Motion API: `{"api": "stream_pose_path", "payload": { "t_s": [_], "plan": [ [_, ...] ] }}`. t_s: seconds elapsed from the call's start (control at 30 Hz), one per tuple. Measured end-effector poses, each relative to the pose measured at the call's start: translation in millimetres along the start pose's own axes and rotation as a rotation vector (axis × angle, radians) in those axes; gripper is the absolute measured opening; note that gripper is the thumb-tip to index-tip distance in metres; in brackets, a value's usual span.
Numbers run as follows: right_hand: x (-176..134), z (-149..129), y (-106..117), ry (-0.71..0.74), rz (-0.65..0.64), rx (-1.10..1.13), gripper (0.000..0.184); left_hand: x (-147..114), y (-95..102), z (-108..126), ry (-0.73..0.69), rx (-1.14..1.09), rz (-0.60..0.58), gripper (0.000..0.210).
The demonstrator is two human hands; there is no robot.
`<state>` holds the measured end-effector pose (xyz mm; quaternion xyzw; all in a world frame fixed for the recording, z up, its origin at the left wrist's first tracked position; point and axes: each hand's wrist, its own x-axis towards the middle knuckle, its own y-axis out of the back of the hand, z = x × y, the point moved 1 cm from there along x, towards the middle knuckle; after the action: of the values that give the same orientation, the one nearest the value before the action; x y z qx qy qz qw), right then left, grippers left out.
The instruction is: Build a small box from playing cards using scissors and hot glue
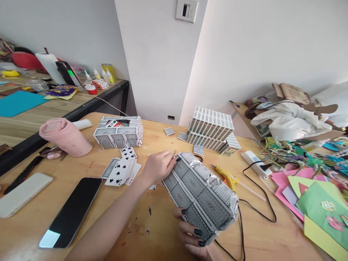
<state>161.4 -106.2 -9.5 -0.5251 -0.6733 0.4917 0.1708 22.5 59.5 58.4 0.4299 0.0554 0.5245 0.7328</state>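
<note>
A box covered in grey-backed playing cards (199,195) is tilted above the table in both my hands. My left hand (159,166) is closed at its upper left corner, thumb on the card face. From below, my right hand (190,232) grips its lower edge with dark-nailed fingers spread over the side. Torn white edges show along the box's upper right side. Just beyond the box lies a yellow glue gun (228,177) with a clear glue stick behind it. Loose playing cards (118,173) are piled left of my left hand.
A second card-covered box (119,132) stands at the back left, near a pink tumbler (65,137). Stacked card packs (209,127) stand at the back. A phone (72,212) lies front left; a power strip (255,163), its black cable and coloured paper (320,206) are right.
</note>
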Motion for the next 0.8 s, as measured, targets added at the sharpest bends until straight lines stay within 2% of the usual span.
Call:
{"api": "stream_pose_path", "payload": {
  "t_s": [0.07, 0.2, 0.27, 0.43, 0.6, 0.73, 0.8],
  "plan": [
    [0.0, 0.0, -1.1, 0.001, 0.011, 0.074, 0.03, -0.1, -3.0, -1.6, -0.012, 0.046, -0.01, 0.039],
    [1.7, 0.9, -2.6, -0.032, -0.035, 0.397, 0.022, 1.6, -5.1, -7.6, -0.032, 0.067, -0.036, 0.042],
    [2.6, 2.2, -2.9, -0.037, -0.051, 0.48, 0.019, 2.6, -4.1, -10.3, -0.035, 0.047, -0.052, 0.042],
    [3.6, 5.9, -6.5, -0.039, -0.086, 0.487, 0.019, 4.1, -3.9, -14.5, 0.022, -0.058, -0.045, 0.038],
    [4.0, 10.2, -8.0, -0.098, -0.091, 0.519, 0.02, 6.3, -7.8, -21.5, 0.196, -0.22, 0.042, 0.04],
    [4.4, 10.0, -7.8, -0.088, -0.079, 0.449, 0.02, 9.2, -5.0, -26.8, 0.328, -0.428, 0.07, 0.051],
    [4.5, 8.5, -7.5, -0.075, -0.103, 0.435, 0.021, 10.3, -0.6, -27.3, 0.387, -0.641, 0.057, 0.056]
  ]
}}
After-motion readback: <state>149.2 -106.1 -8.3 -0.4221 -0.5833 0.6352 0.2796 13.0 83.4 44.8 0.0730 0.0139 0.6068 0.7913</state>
